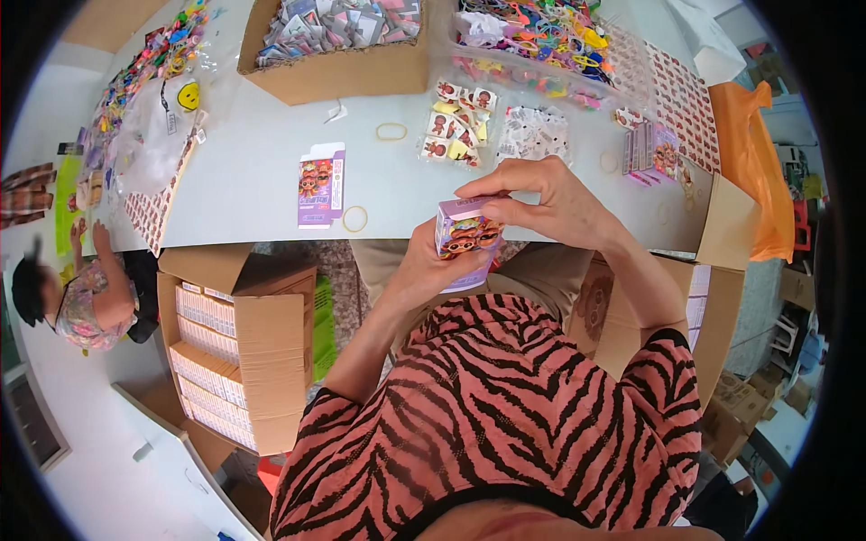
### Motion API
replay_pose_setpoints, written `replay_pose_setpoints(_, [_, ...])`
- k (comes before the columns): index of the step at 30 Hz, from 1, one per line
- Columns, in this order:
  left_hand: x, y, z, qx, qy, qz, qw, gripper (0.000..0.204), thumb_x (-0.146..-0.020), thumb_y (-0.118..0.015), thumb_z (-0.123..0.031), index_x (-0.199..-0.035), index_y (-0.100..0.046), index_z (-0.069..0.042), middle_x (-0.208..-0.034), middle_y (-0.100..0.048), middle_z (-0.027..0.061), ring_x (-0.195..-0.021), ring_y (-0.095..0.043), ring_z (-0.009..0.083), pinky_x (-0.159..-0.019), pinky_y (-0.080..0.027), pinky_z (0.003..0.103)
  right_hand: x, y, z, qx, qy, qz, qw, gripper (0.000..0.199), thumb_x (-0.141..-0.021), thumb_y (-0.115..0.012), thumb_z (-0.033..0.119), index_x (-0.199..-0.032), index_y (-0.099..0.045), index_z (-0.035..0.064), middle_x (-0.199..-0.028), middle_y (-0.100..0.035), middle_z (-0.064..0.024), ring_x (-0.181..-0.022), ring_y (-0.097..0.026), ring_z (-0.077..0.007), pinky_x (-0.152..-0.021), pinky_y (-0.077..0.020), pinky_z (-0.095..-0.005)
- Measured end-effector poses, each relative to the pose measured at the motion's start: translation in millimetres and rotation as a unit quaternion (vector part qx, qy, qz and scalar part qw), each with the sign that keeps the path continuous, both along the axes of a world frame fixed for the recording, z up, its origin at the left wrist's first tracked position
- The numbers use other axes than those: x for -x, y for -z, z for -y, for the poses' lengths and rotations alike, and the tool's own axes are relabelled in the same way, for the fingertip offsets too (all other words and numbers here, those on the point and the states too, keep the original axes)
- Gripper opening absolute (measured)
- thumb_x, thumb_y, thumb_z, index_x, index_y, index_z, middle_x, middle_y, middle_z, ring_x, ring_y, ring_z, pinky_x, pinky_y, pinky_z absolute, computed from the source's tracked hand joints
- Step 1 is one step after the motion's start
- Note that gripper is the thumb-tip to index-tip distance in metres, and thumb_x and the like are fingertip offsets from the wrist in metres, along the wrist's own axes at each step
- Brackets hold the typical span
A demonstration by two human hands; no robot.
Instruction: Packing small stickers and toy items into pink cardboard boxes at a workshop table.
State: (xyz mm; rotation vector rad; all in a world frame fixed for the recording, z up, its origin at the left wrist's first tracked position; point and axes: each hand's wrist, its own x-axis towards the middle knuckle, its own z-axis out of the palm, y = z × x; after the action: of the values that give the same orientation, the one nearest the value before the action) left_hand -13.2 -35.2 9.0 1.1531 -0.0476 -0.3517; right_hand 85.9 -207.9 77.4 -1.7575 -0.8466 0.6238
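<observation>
A small purple printed box (465, 233) is held up just off the table's near edge. My left hand (417, 269) wraps round its lower part, the thumb across the printed front. At its top, my right hand (557, 206) has its fingers and thumb closed on the top flap. Left of them a flat purple carton (317, 187) lies on the table with a rubber band (354, 219) beside it. Beyond my hands are a clear bag of character stickers (456, 124) and a white printed packet (532, 135).
A carton of small packets (334, 86) and a clear tub of colourful trinkets (541, 45) stand at the back. Several small purple boxes (651, 151) sit right. An open carton of packed boxes (271, 361) stands below left. Another person (86, 298) works at far left.
</observation>
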Motion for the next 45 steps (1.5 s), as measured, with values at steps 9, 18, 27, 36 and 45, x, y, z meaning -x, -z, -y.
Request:
replay_pose_setpoints(9, [2, -10, 7, -0.004, -0.006, -0.015, 1.000, 0.033, -0.080, -0.063, 0.000, -0.112, -0.054, 0.001, -0.097, -0.064, 0.0082, -0.087, -0.063, 0.0145, -0.079, -0.051, 0.029, 3, -4, -3, -0.021, 0.052, -0.001, 0.998, 0.013, -0.082, -0.063, 0.007, -0.092, -0.069, 0.0029, -0.081, -0.068, -0.0064, -0.070, -0.062, -0.0104, -0.064, -0.0484, -0.0231])
replay_pose_setpoints(18, [5, -23, 7, 0.047, -0.002, -0.115, 0.992, 0.033, -0.081, -0.060, 0.003, -0.113, -0.051, 0.002, -0.096, -0.064, 0.0091, -0.085, -0.063, 0.0154, -0.076, -0.053, 0.029, 13, 7, -3, -0.024, 0.083, 0.151, 0.985, 0.014, -0.078, -0.063, 0.000, -0.091, -0.068, 0.0005, -0.084, -0.067, -0.0108, -0.071, -0.064, -0.0172, -0.064, -0.0498, -0.0268])
replay_pose_setpoints(27, [5, -14, 6, 0.034, -0.046, -0.088, 0.995, 0.028, -0.079, -0.063, 0.002, -0.107, -0.056, 0.001, -0.091, -0.063, 0.0049, -0.083, -0.060, 0.0092, -0.072, -0.049, 0.023, 24, 21, -3, -0.065, 0.039, 0.249, 0.965, 0.024, -0.082, -0.056, -0.001, -0.105, -0.063, -0.0010, -0.105, -0.063, -0.0153, -0.093, -0.061, -0.0265, -0.079, -0.0488, -0.0326])
replay_pose_setpoints(36, [7, -20, 1, 0.066, -0.099, -0.098, 0.988, 0.028, -0.080, -0.062, 0.000, -0.107, -0.056, 0.002, -0.094, -0.064, 0.0059, -0.083, -0.061, 0.0103, -0.073, -0.050, 0.023, 33, 26, -11, -0.113, 0.139, 0.111, 0.978, 0.032, -0.087, -0.052, 0.007, -0.118, -0.054, -0.0029, -0.120, -0.055, -0.0153, -0.114, -0.050, -0.0284, -0.097, -0.0381, -0.0363])
replay_pose_setpoints(45, [7, -15, 9, 0.036, -0.077, -0.143, 0.986, 0.036, -0.078, -0.062, 0.001, -0.113, -0.052, 0.003, -0.089, -0.065, 0.0134, -0.078, -0.066, 0.0227, -0.071, -0.056, 0.034, 25, 34, 5, -0.121, 0.100, 0.100, 0.983, 0.020, -0.082, -0.063, 0.008, -0.101, -0.064, 0.0037, -0.096, -0.063, -0.0090, -0.091, -0.060, -0.0191, -0.081, -0.0476, -0.0298])
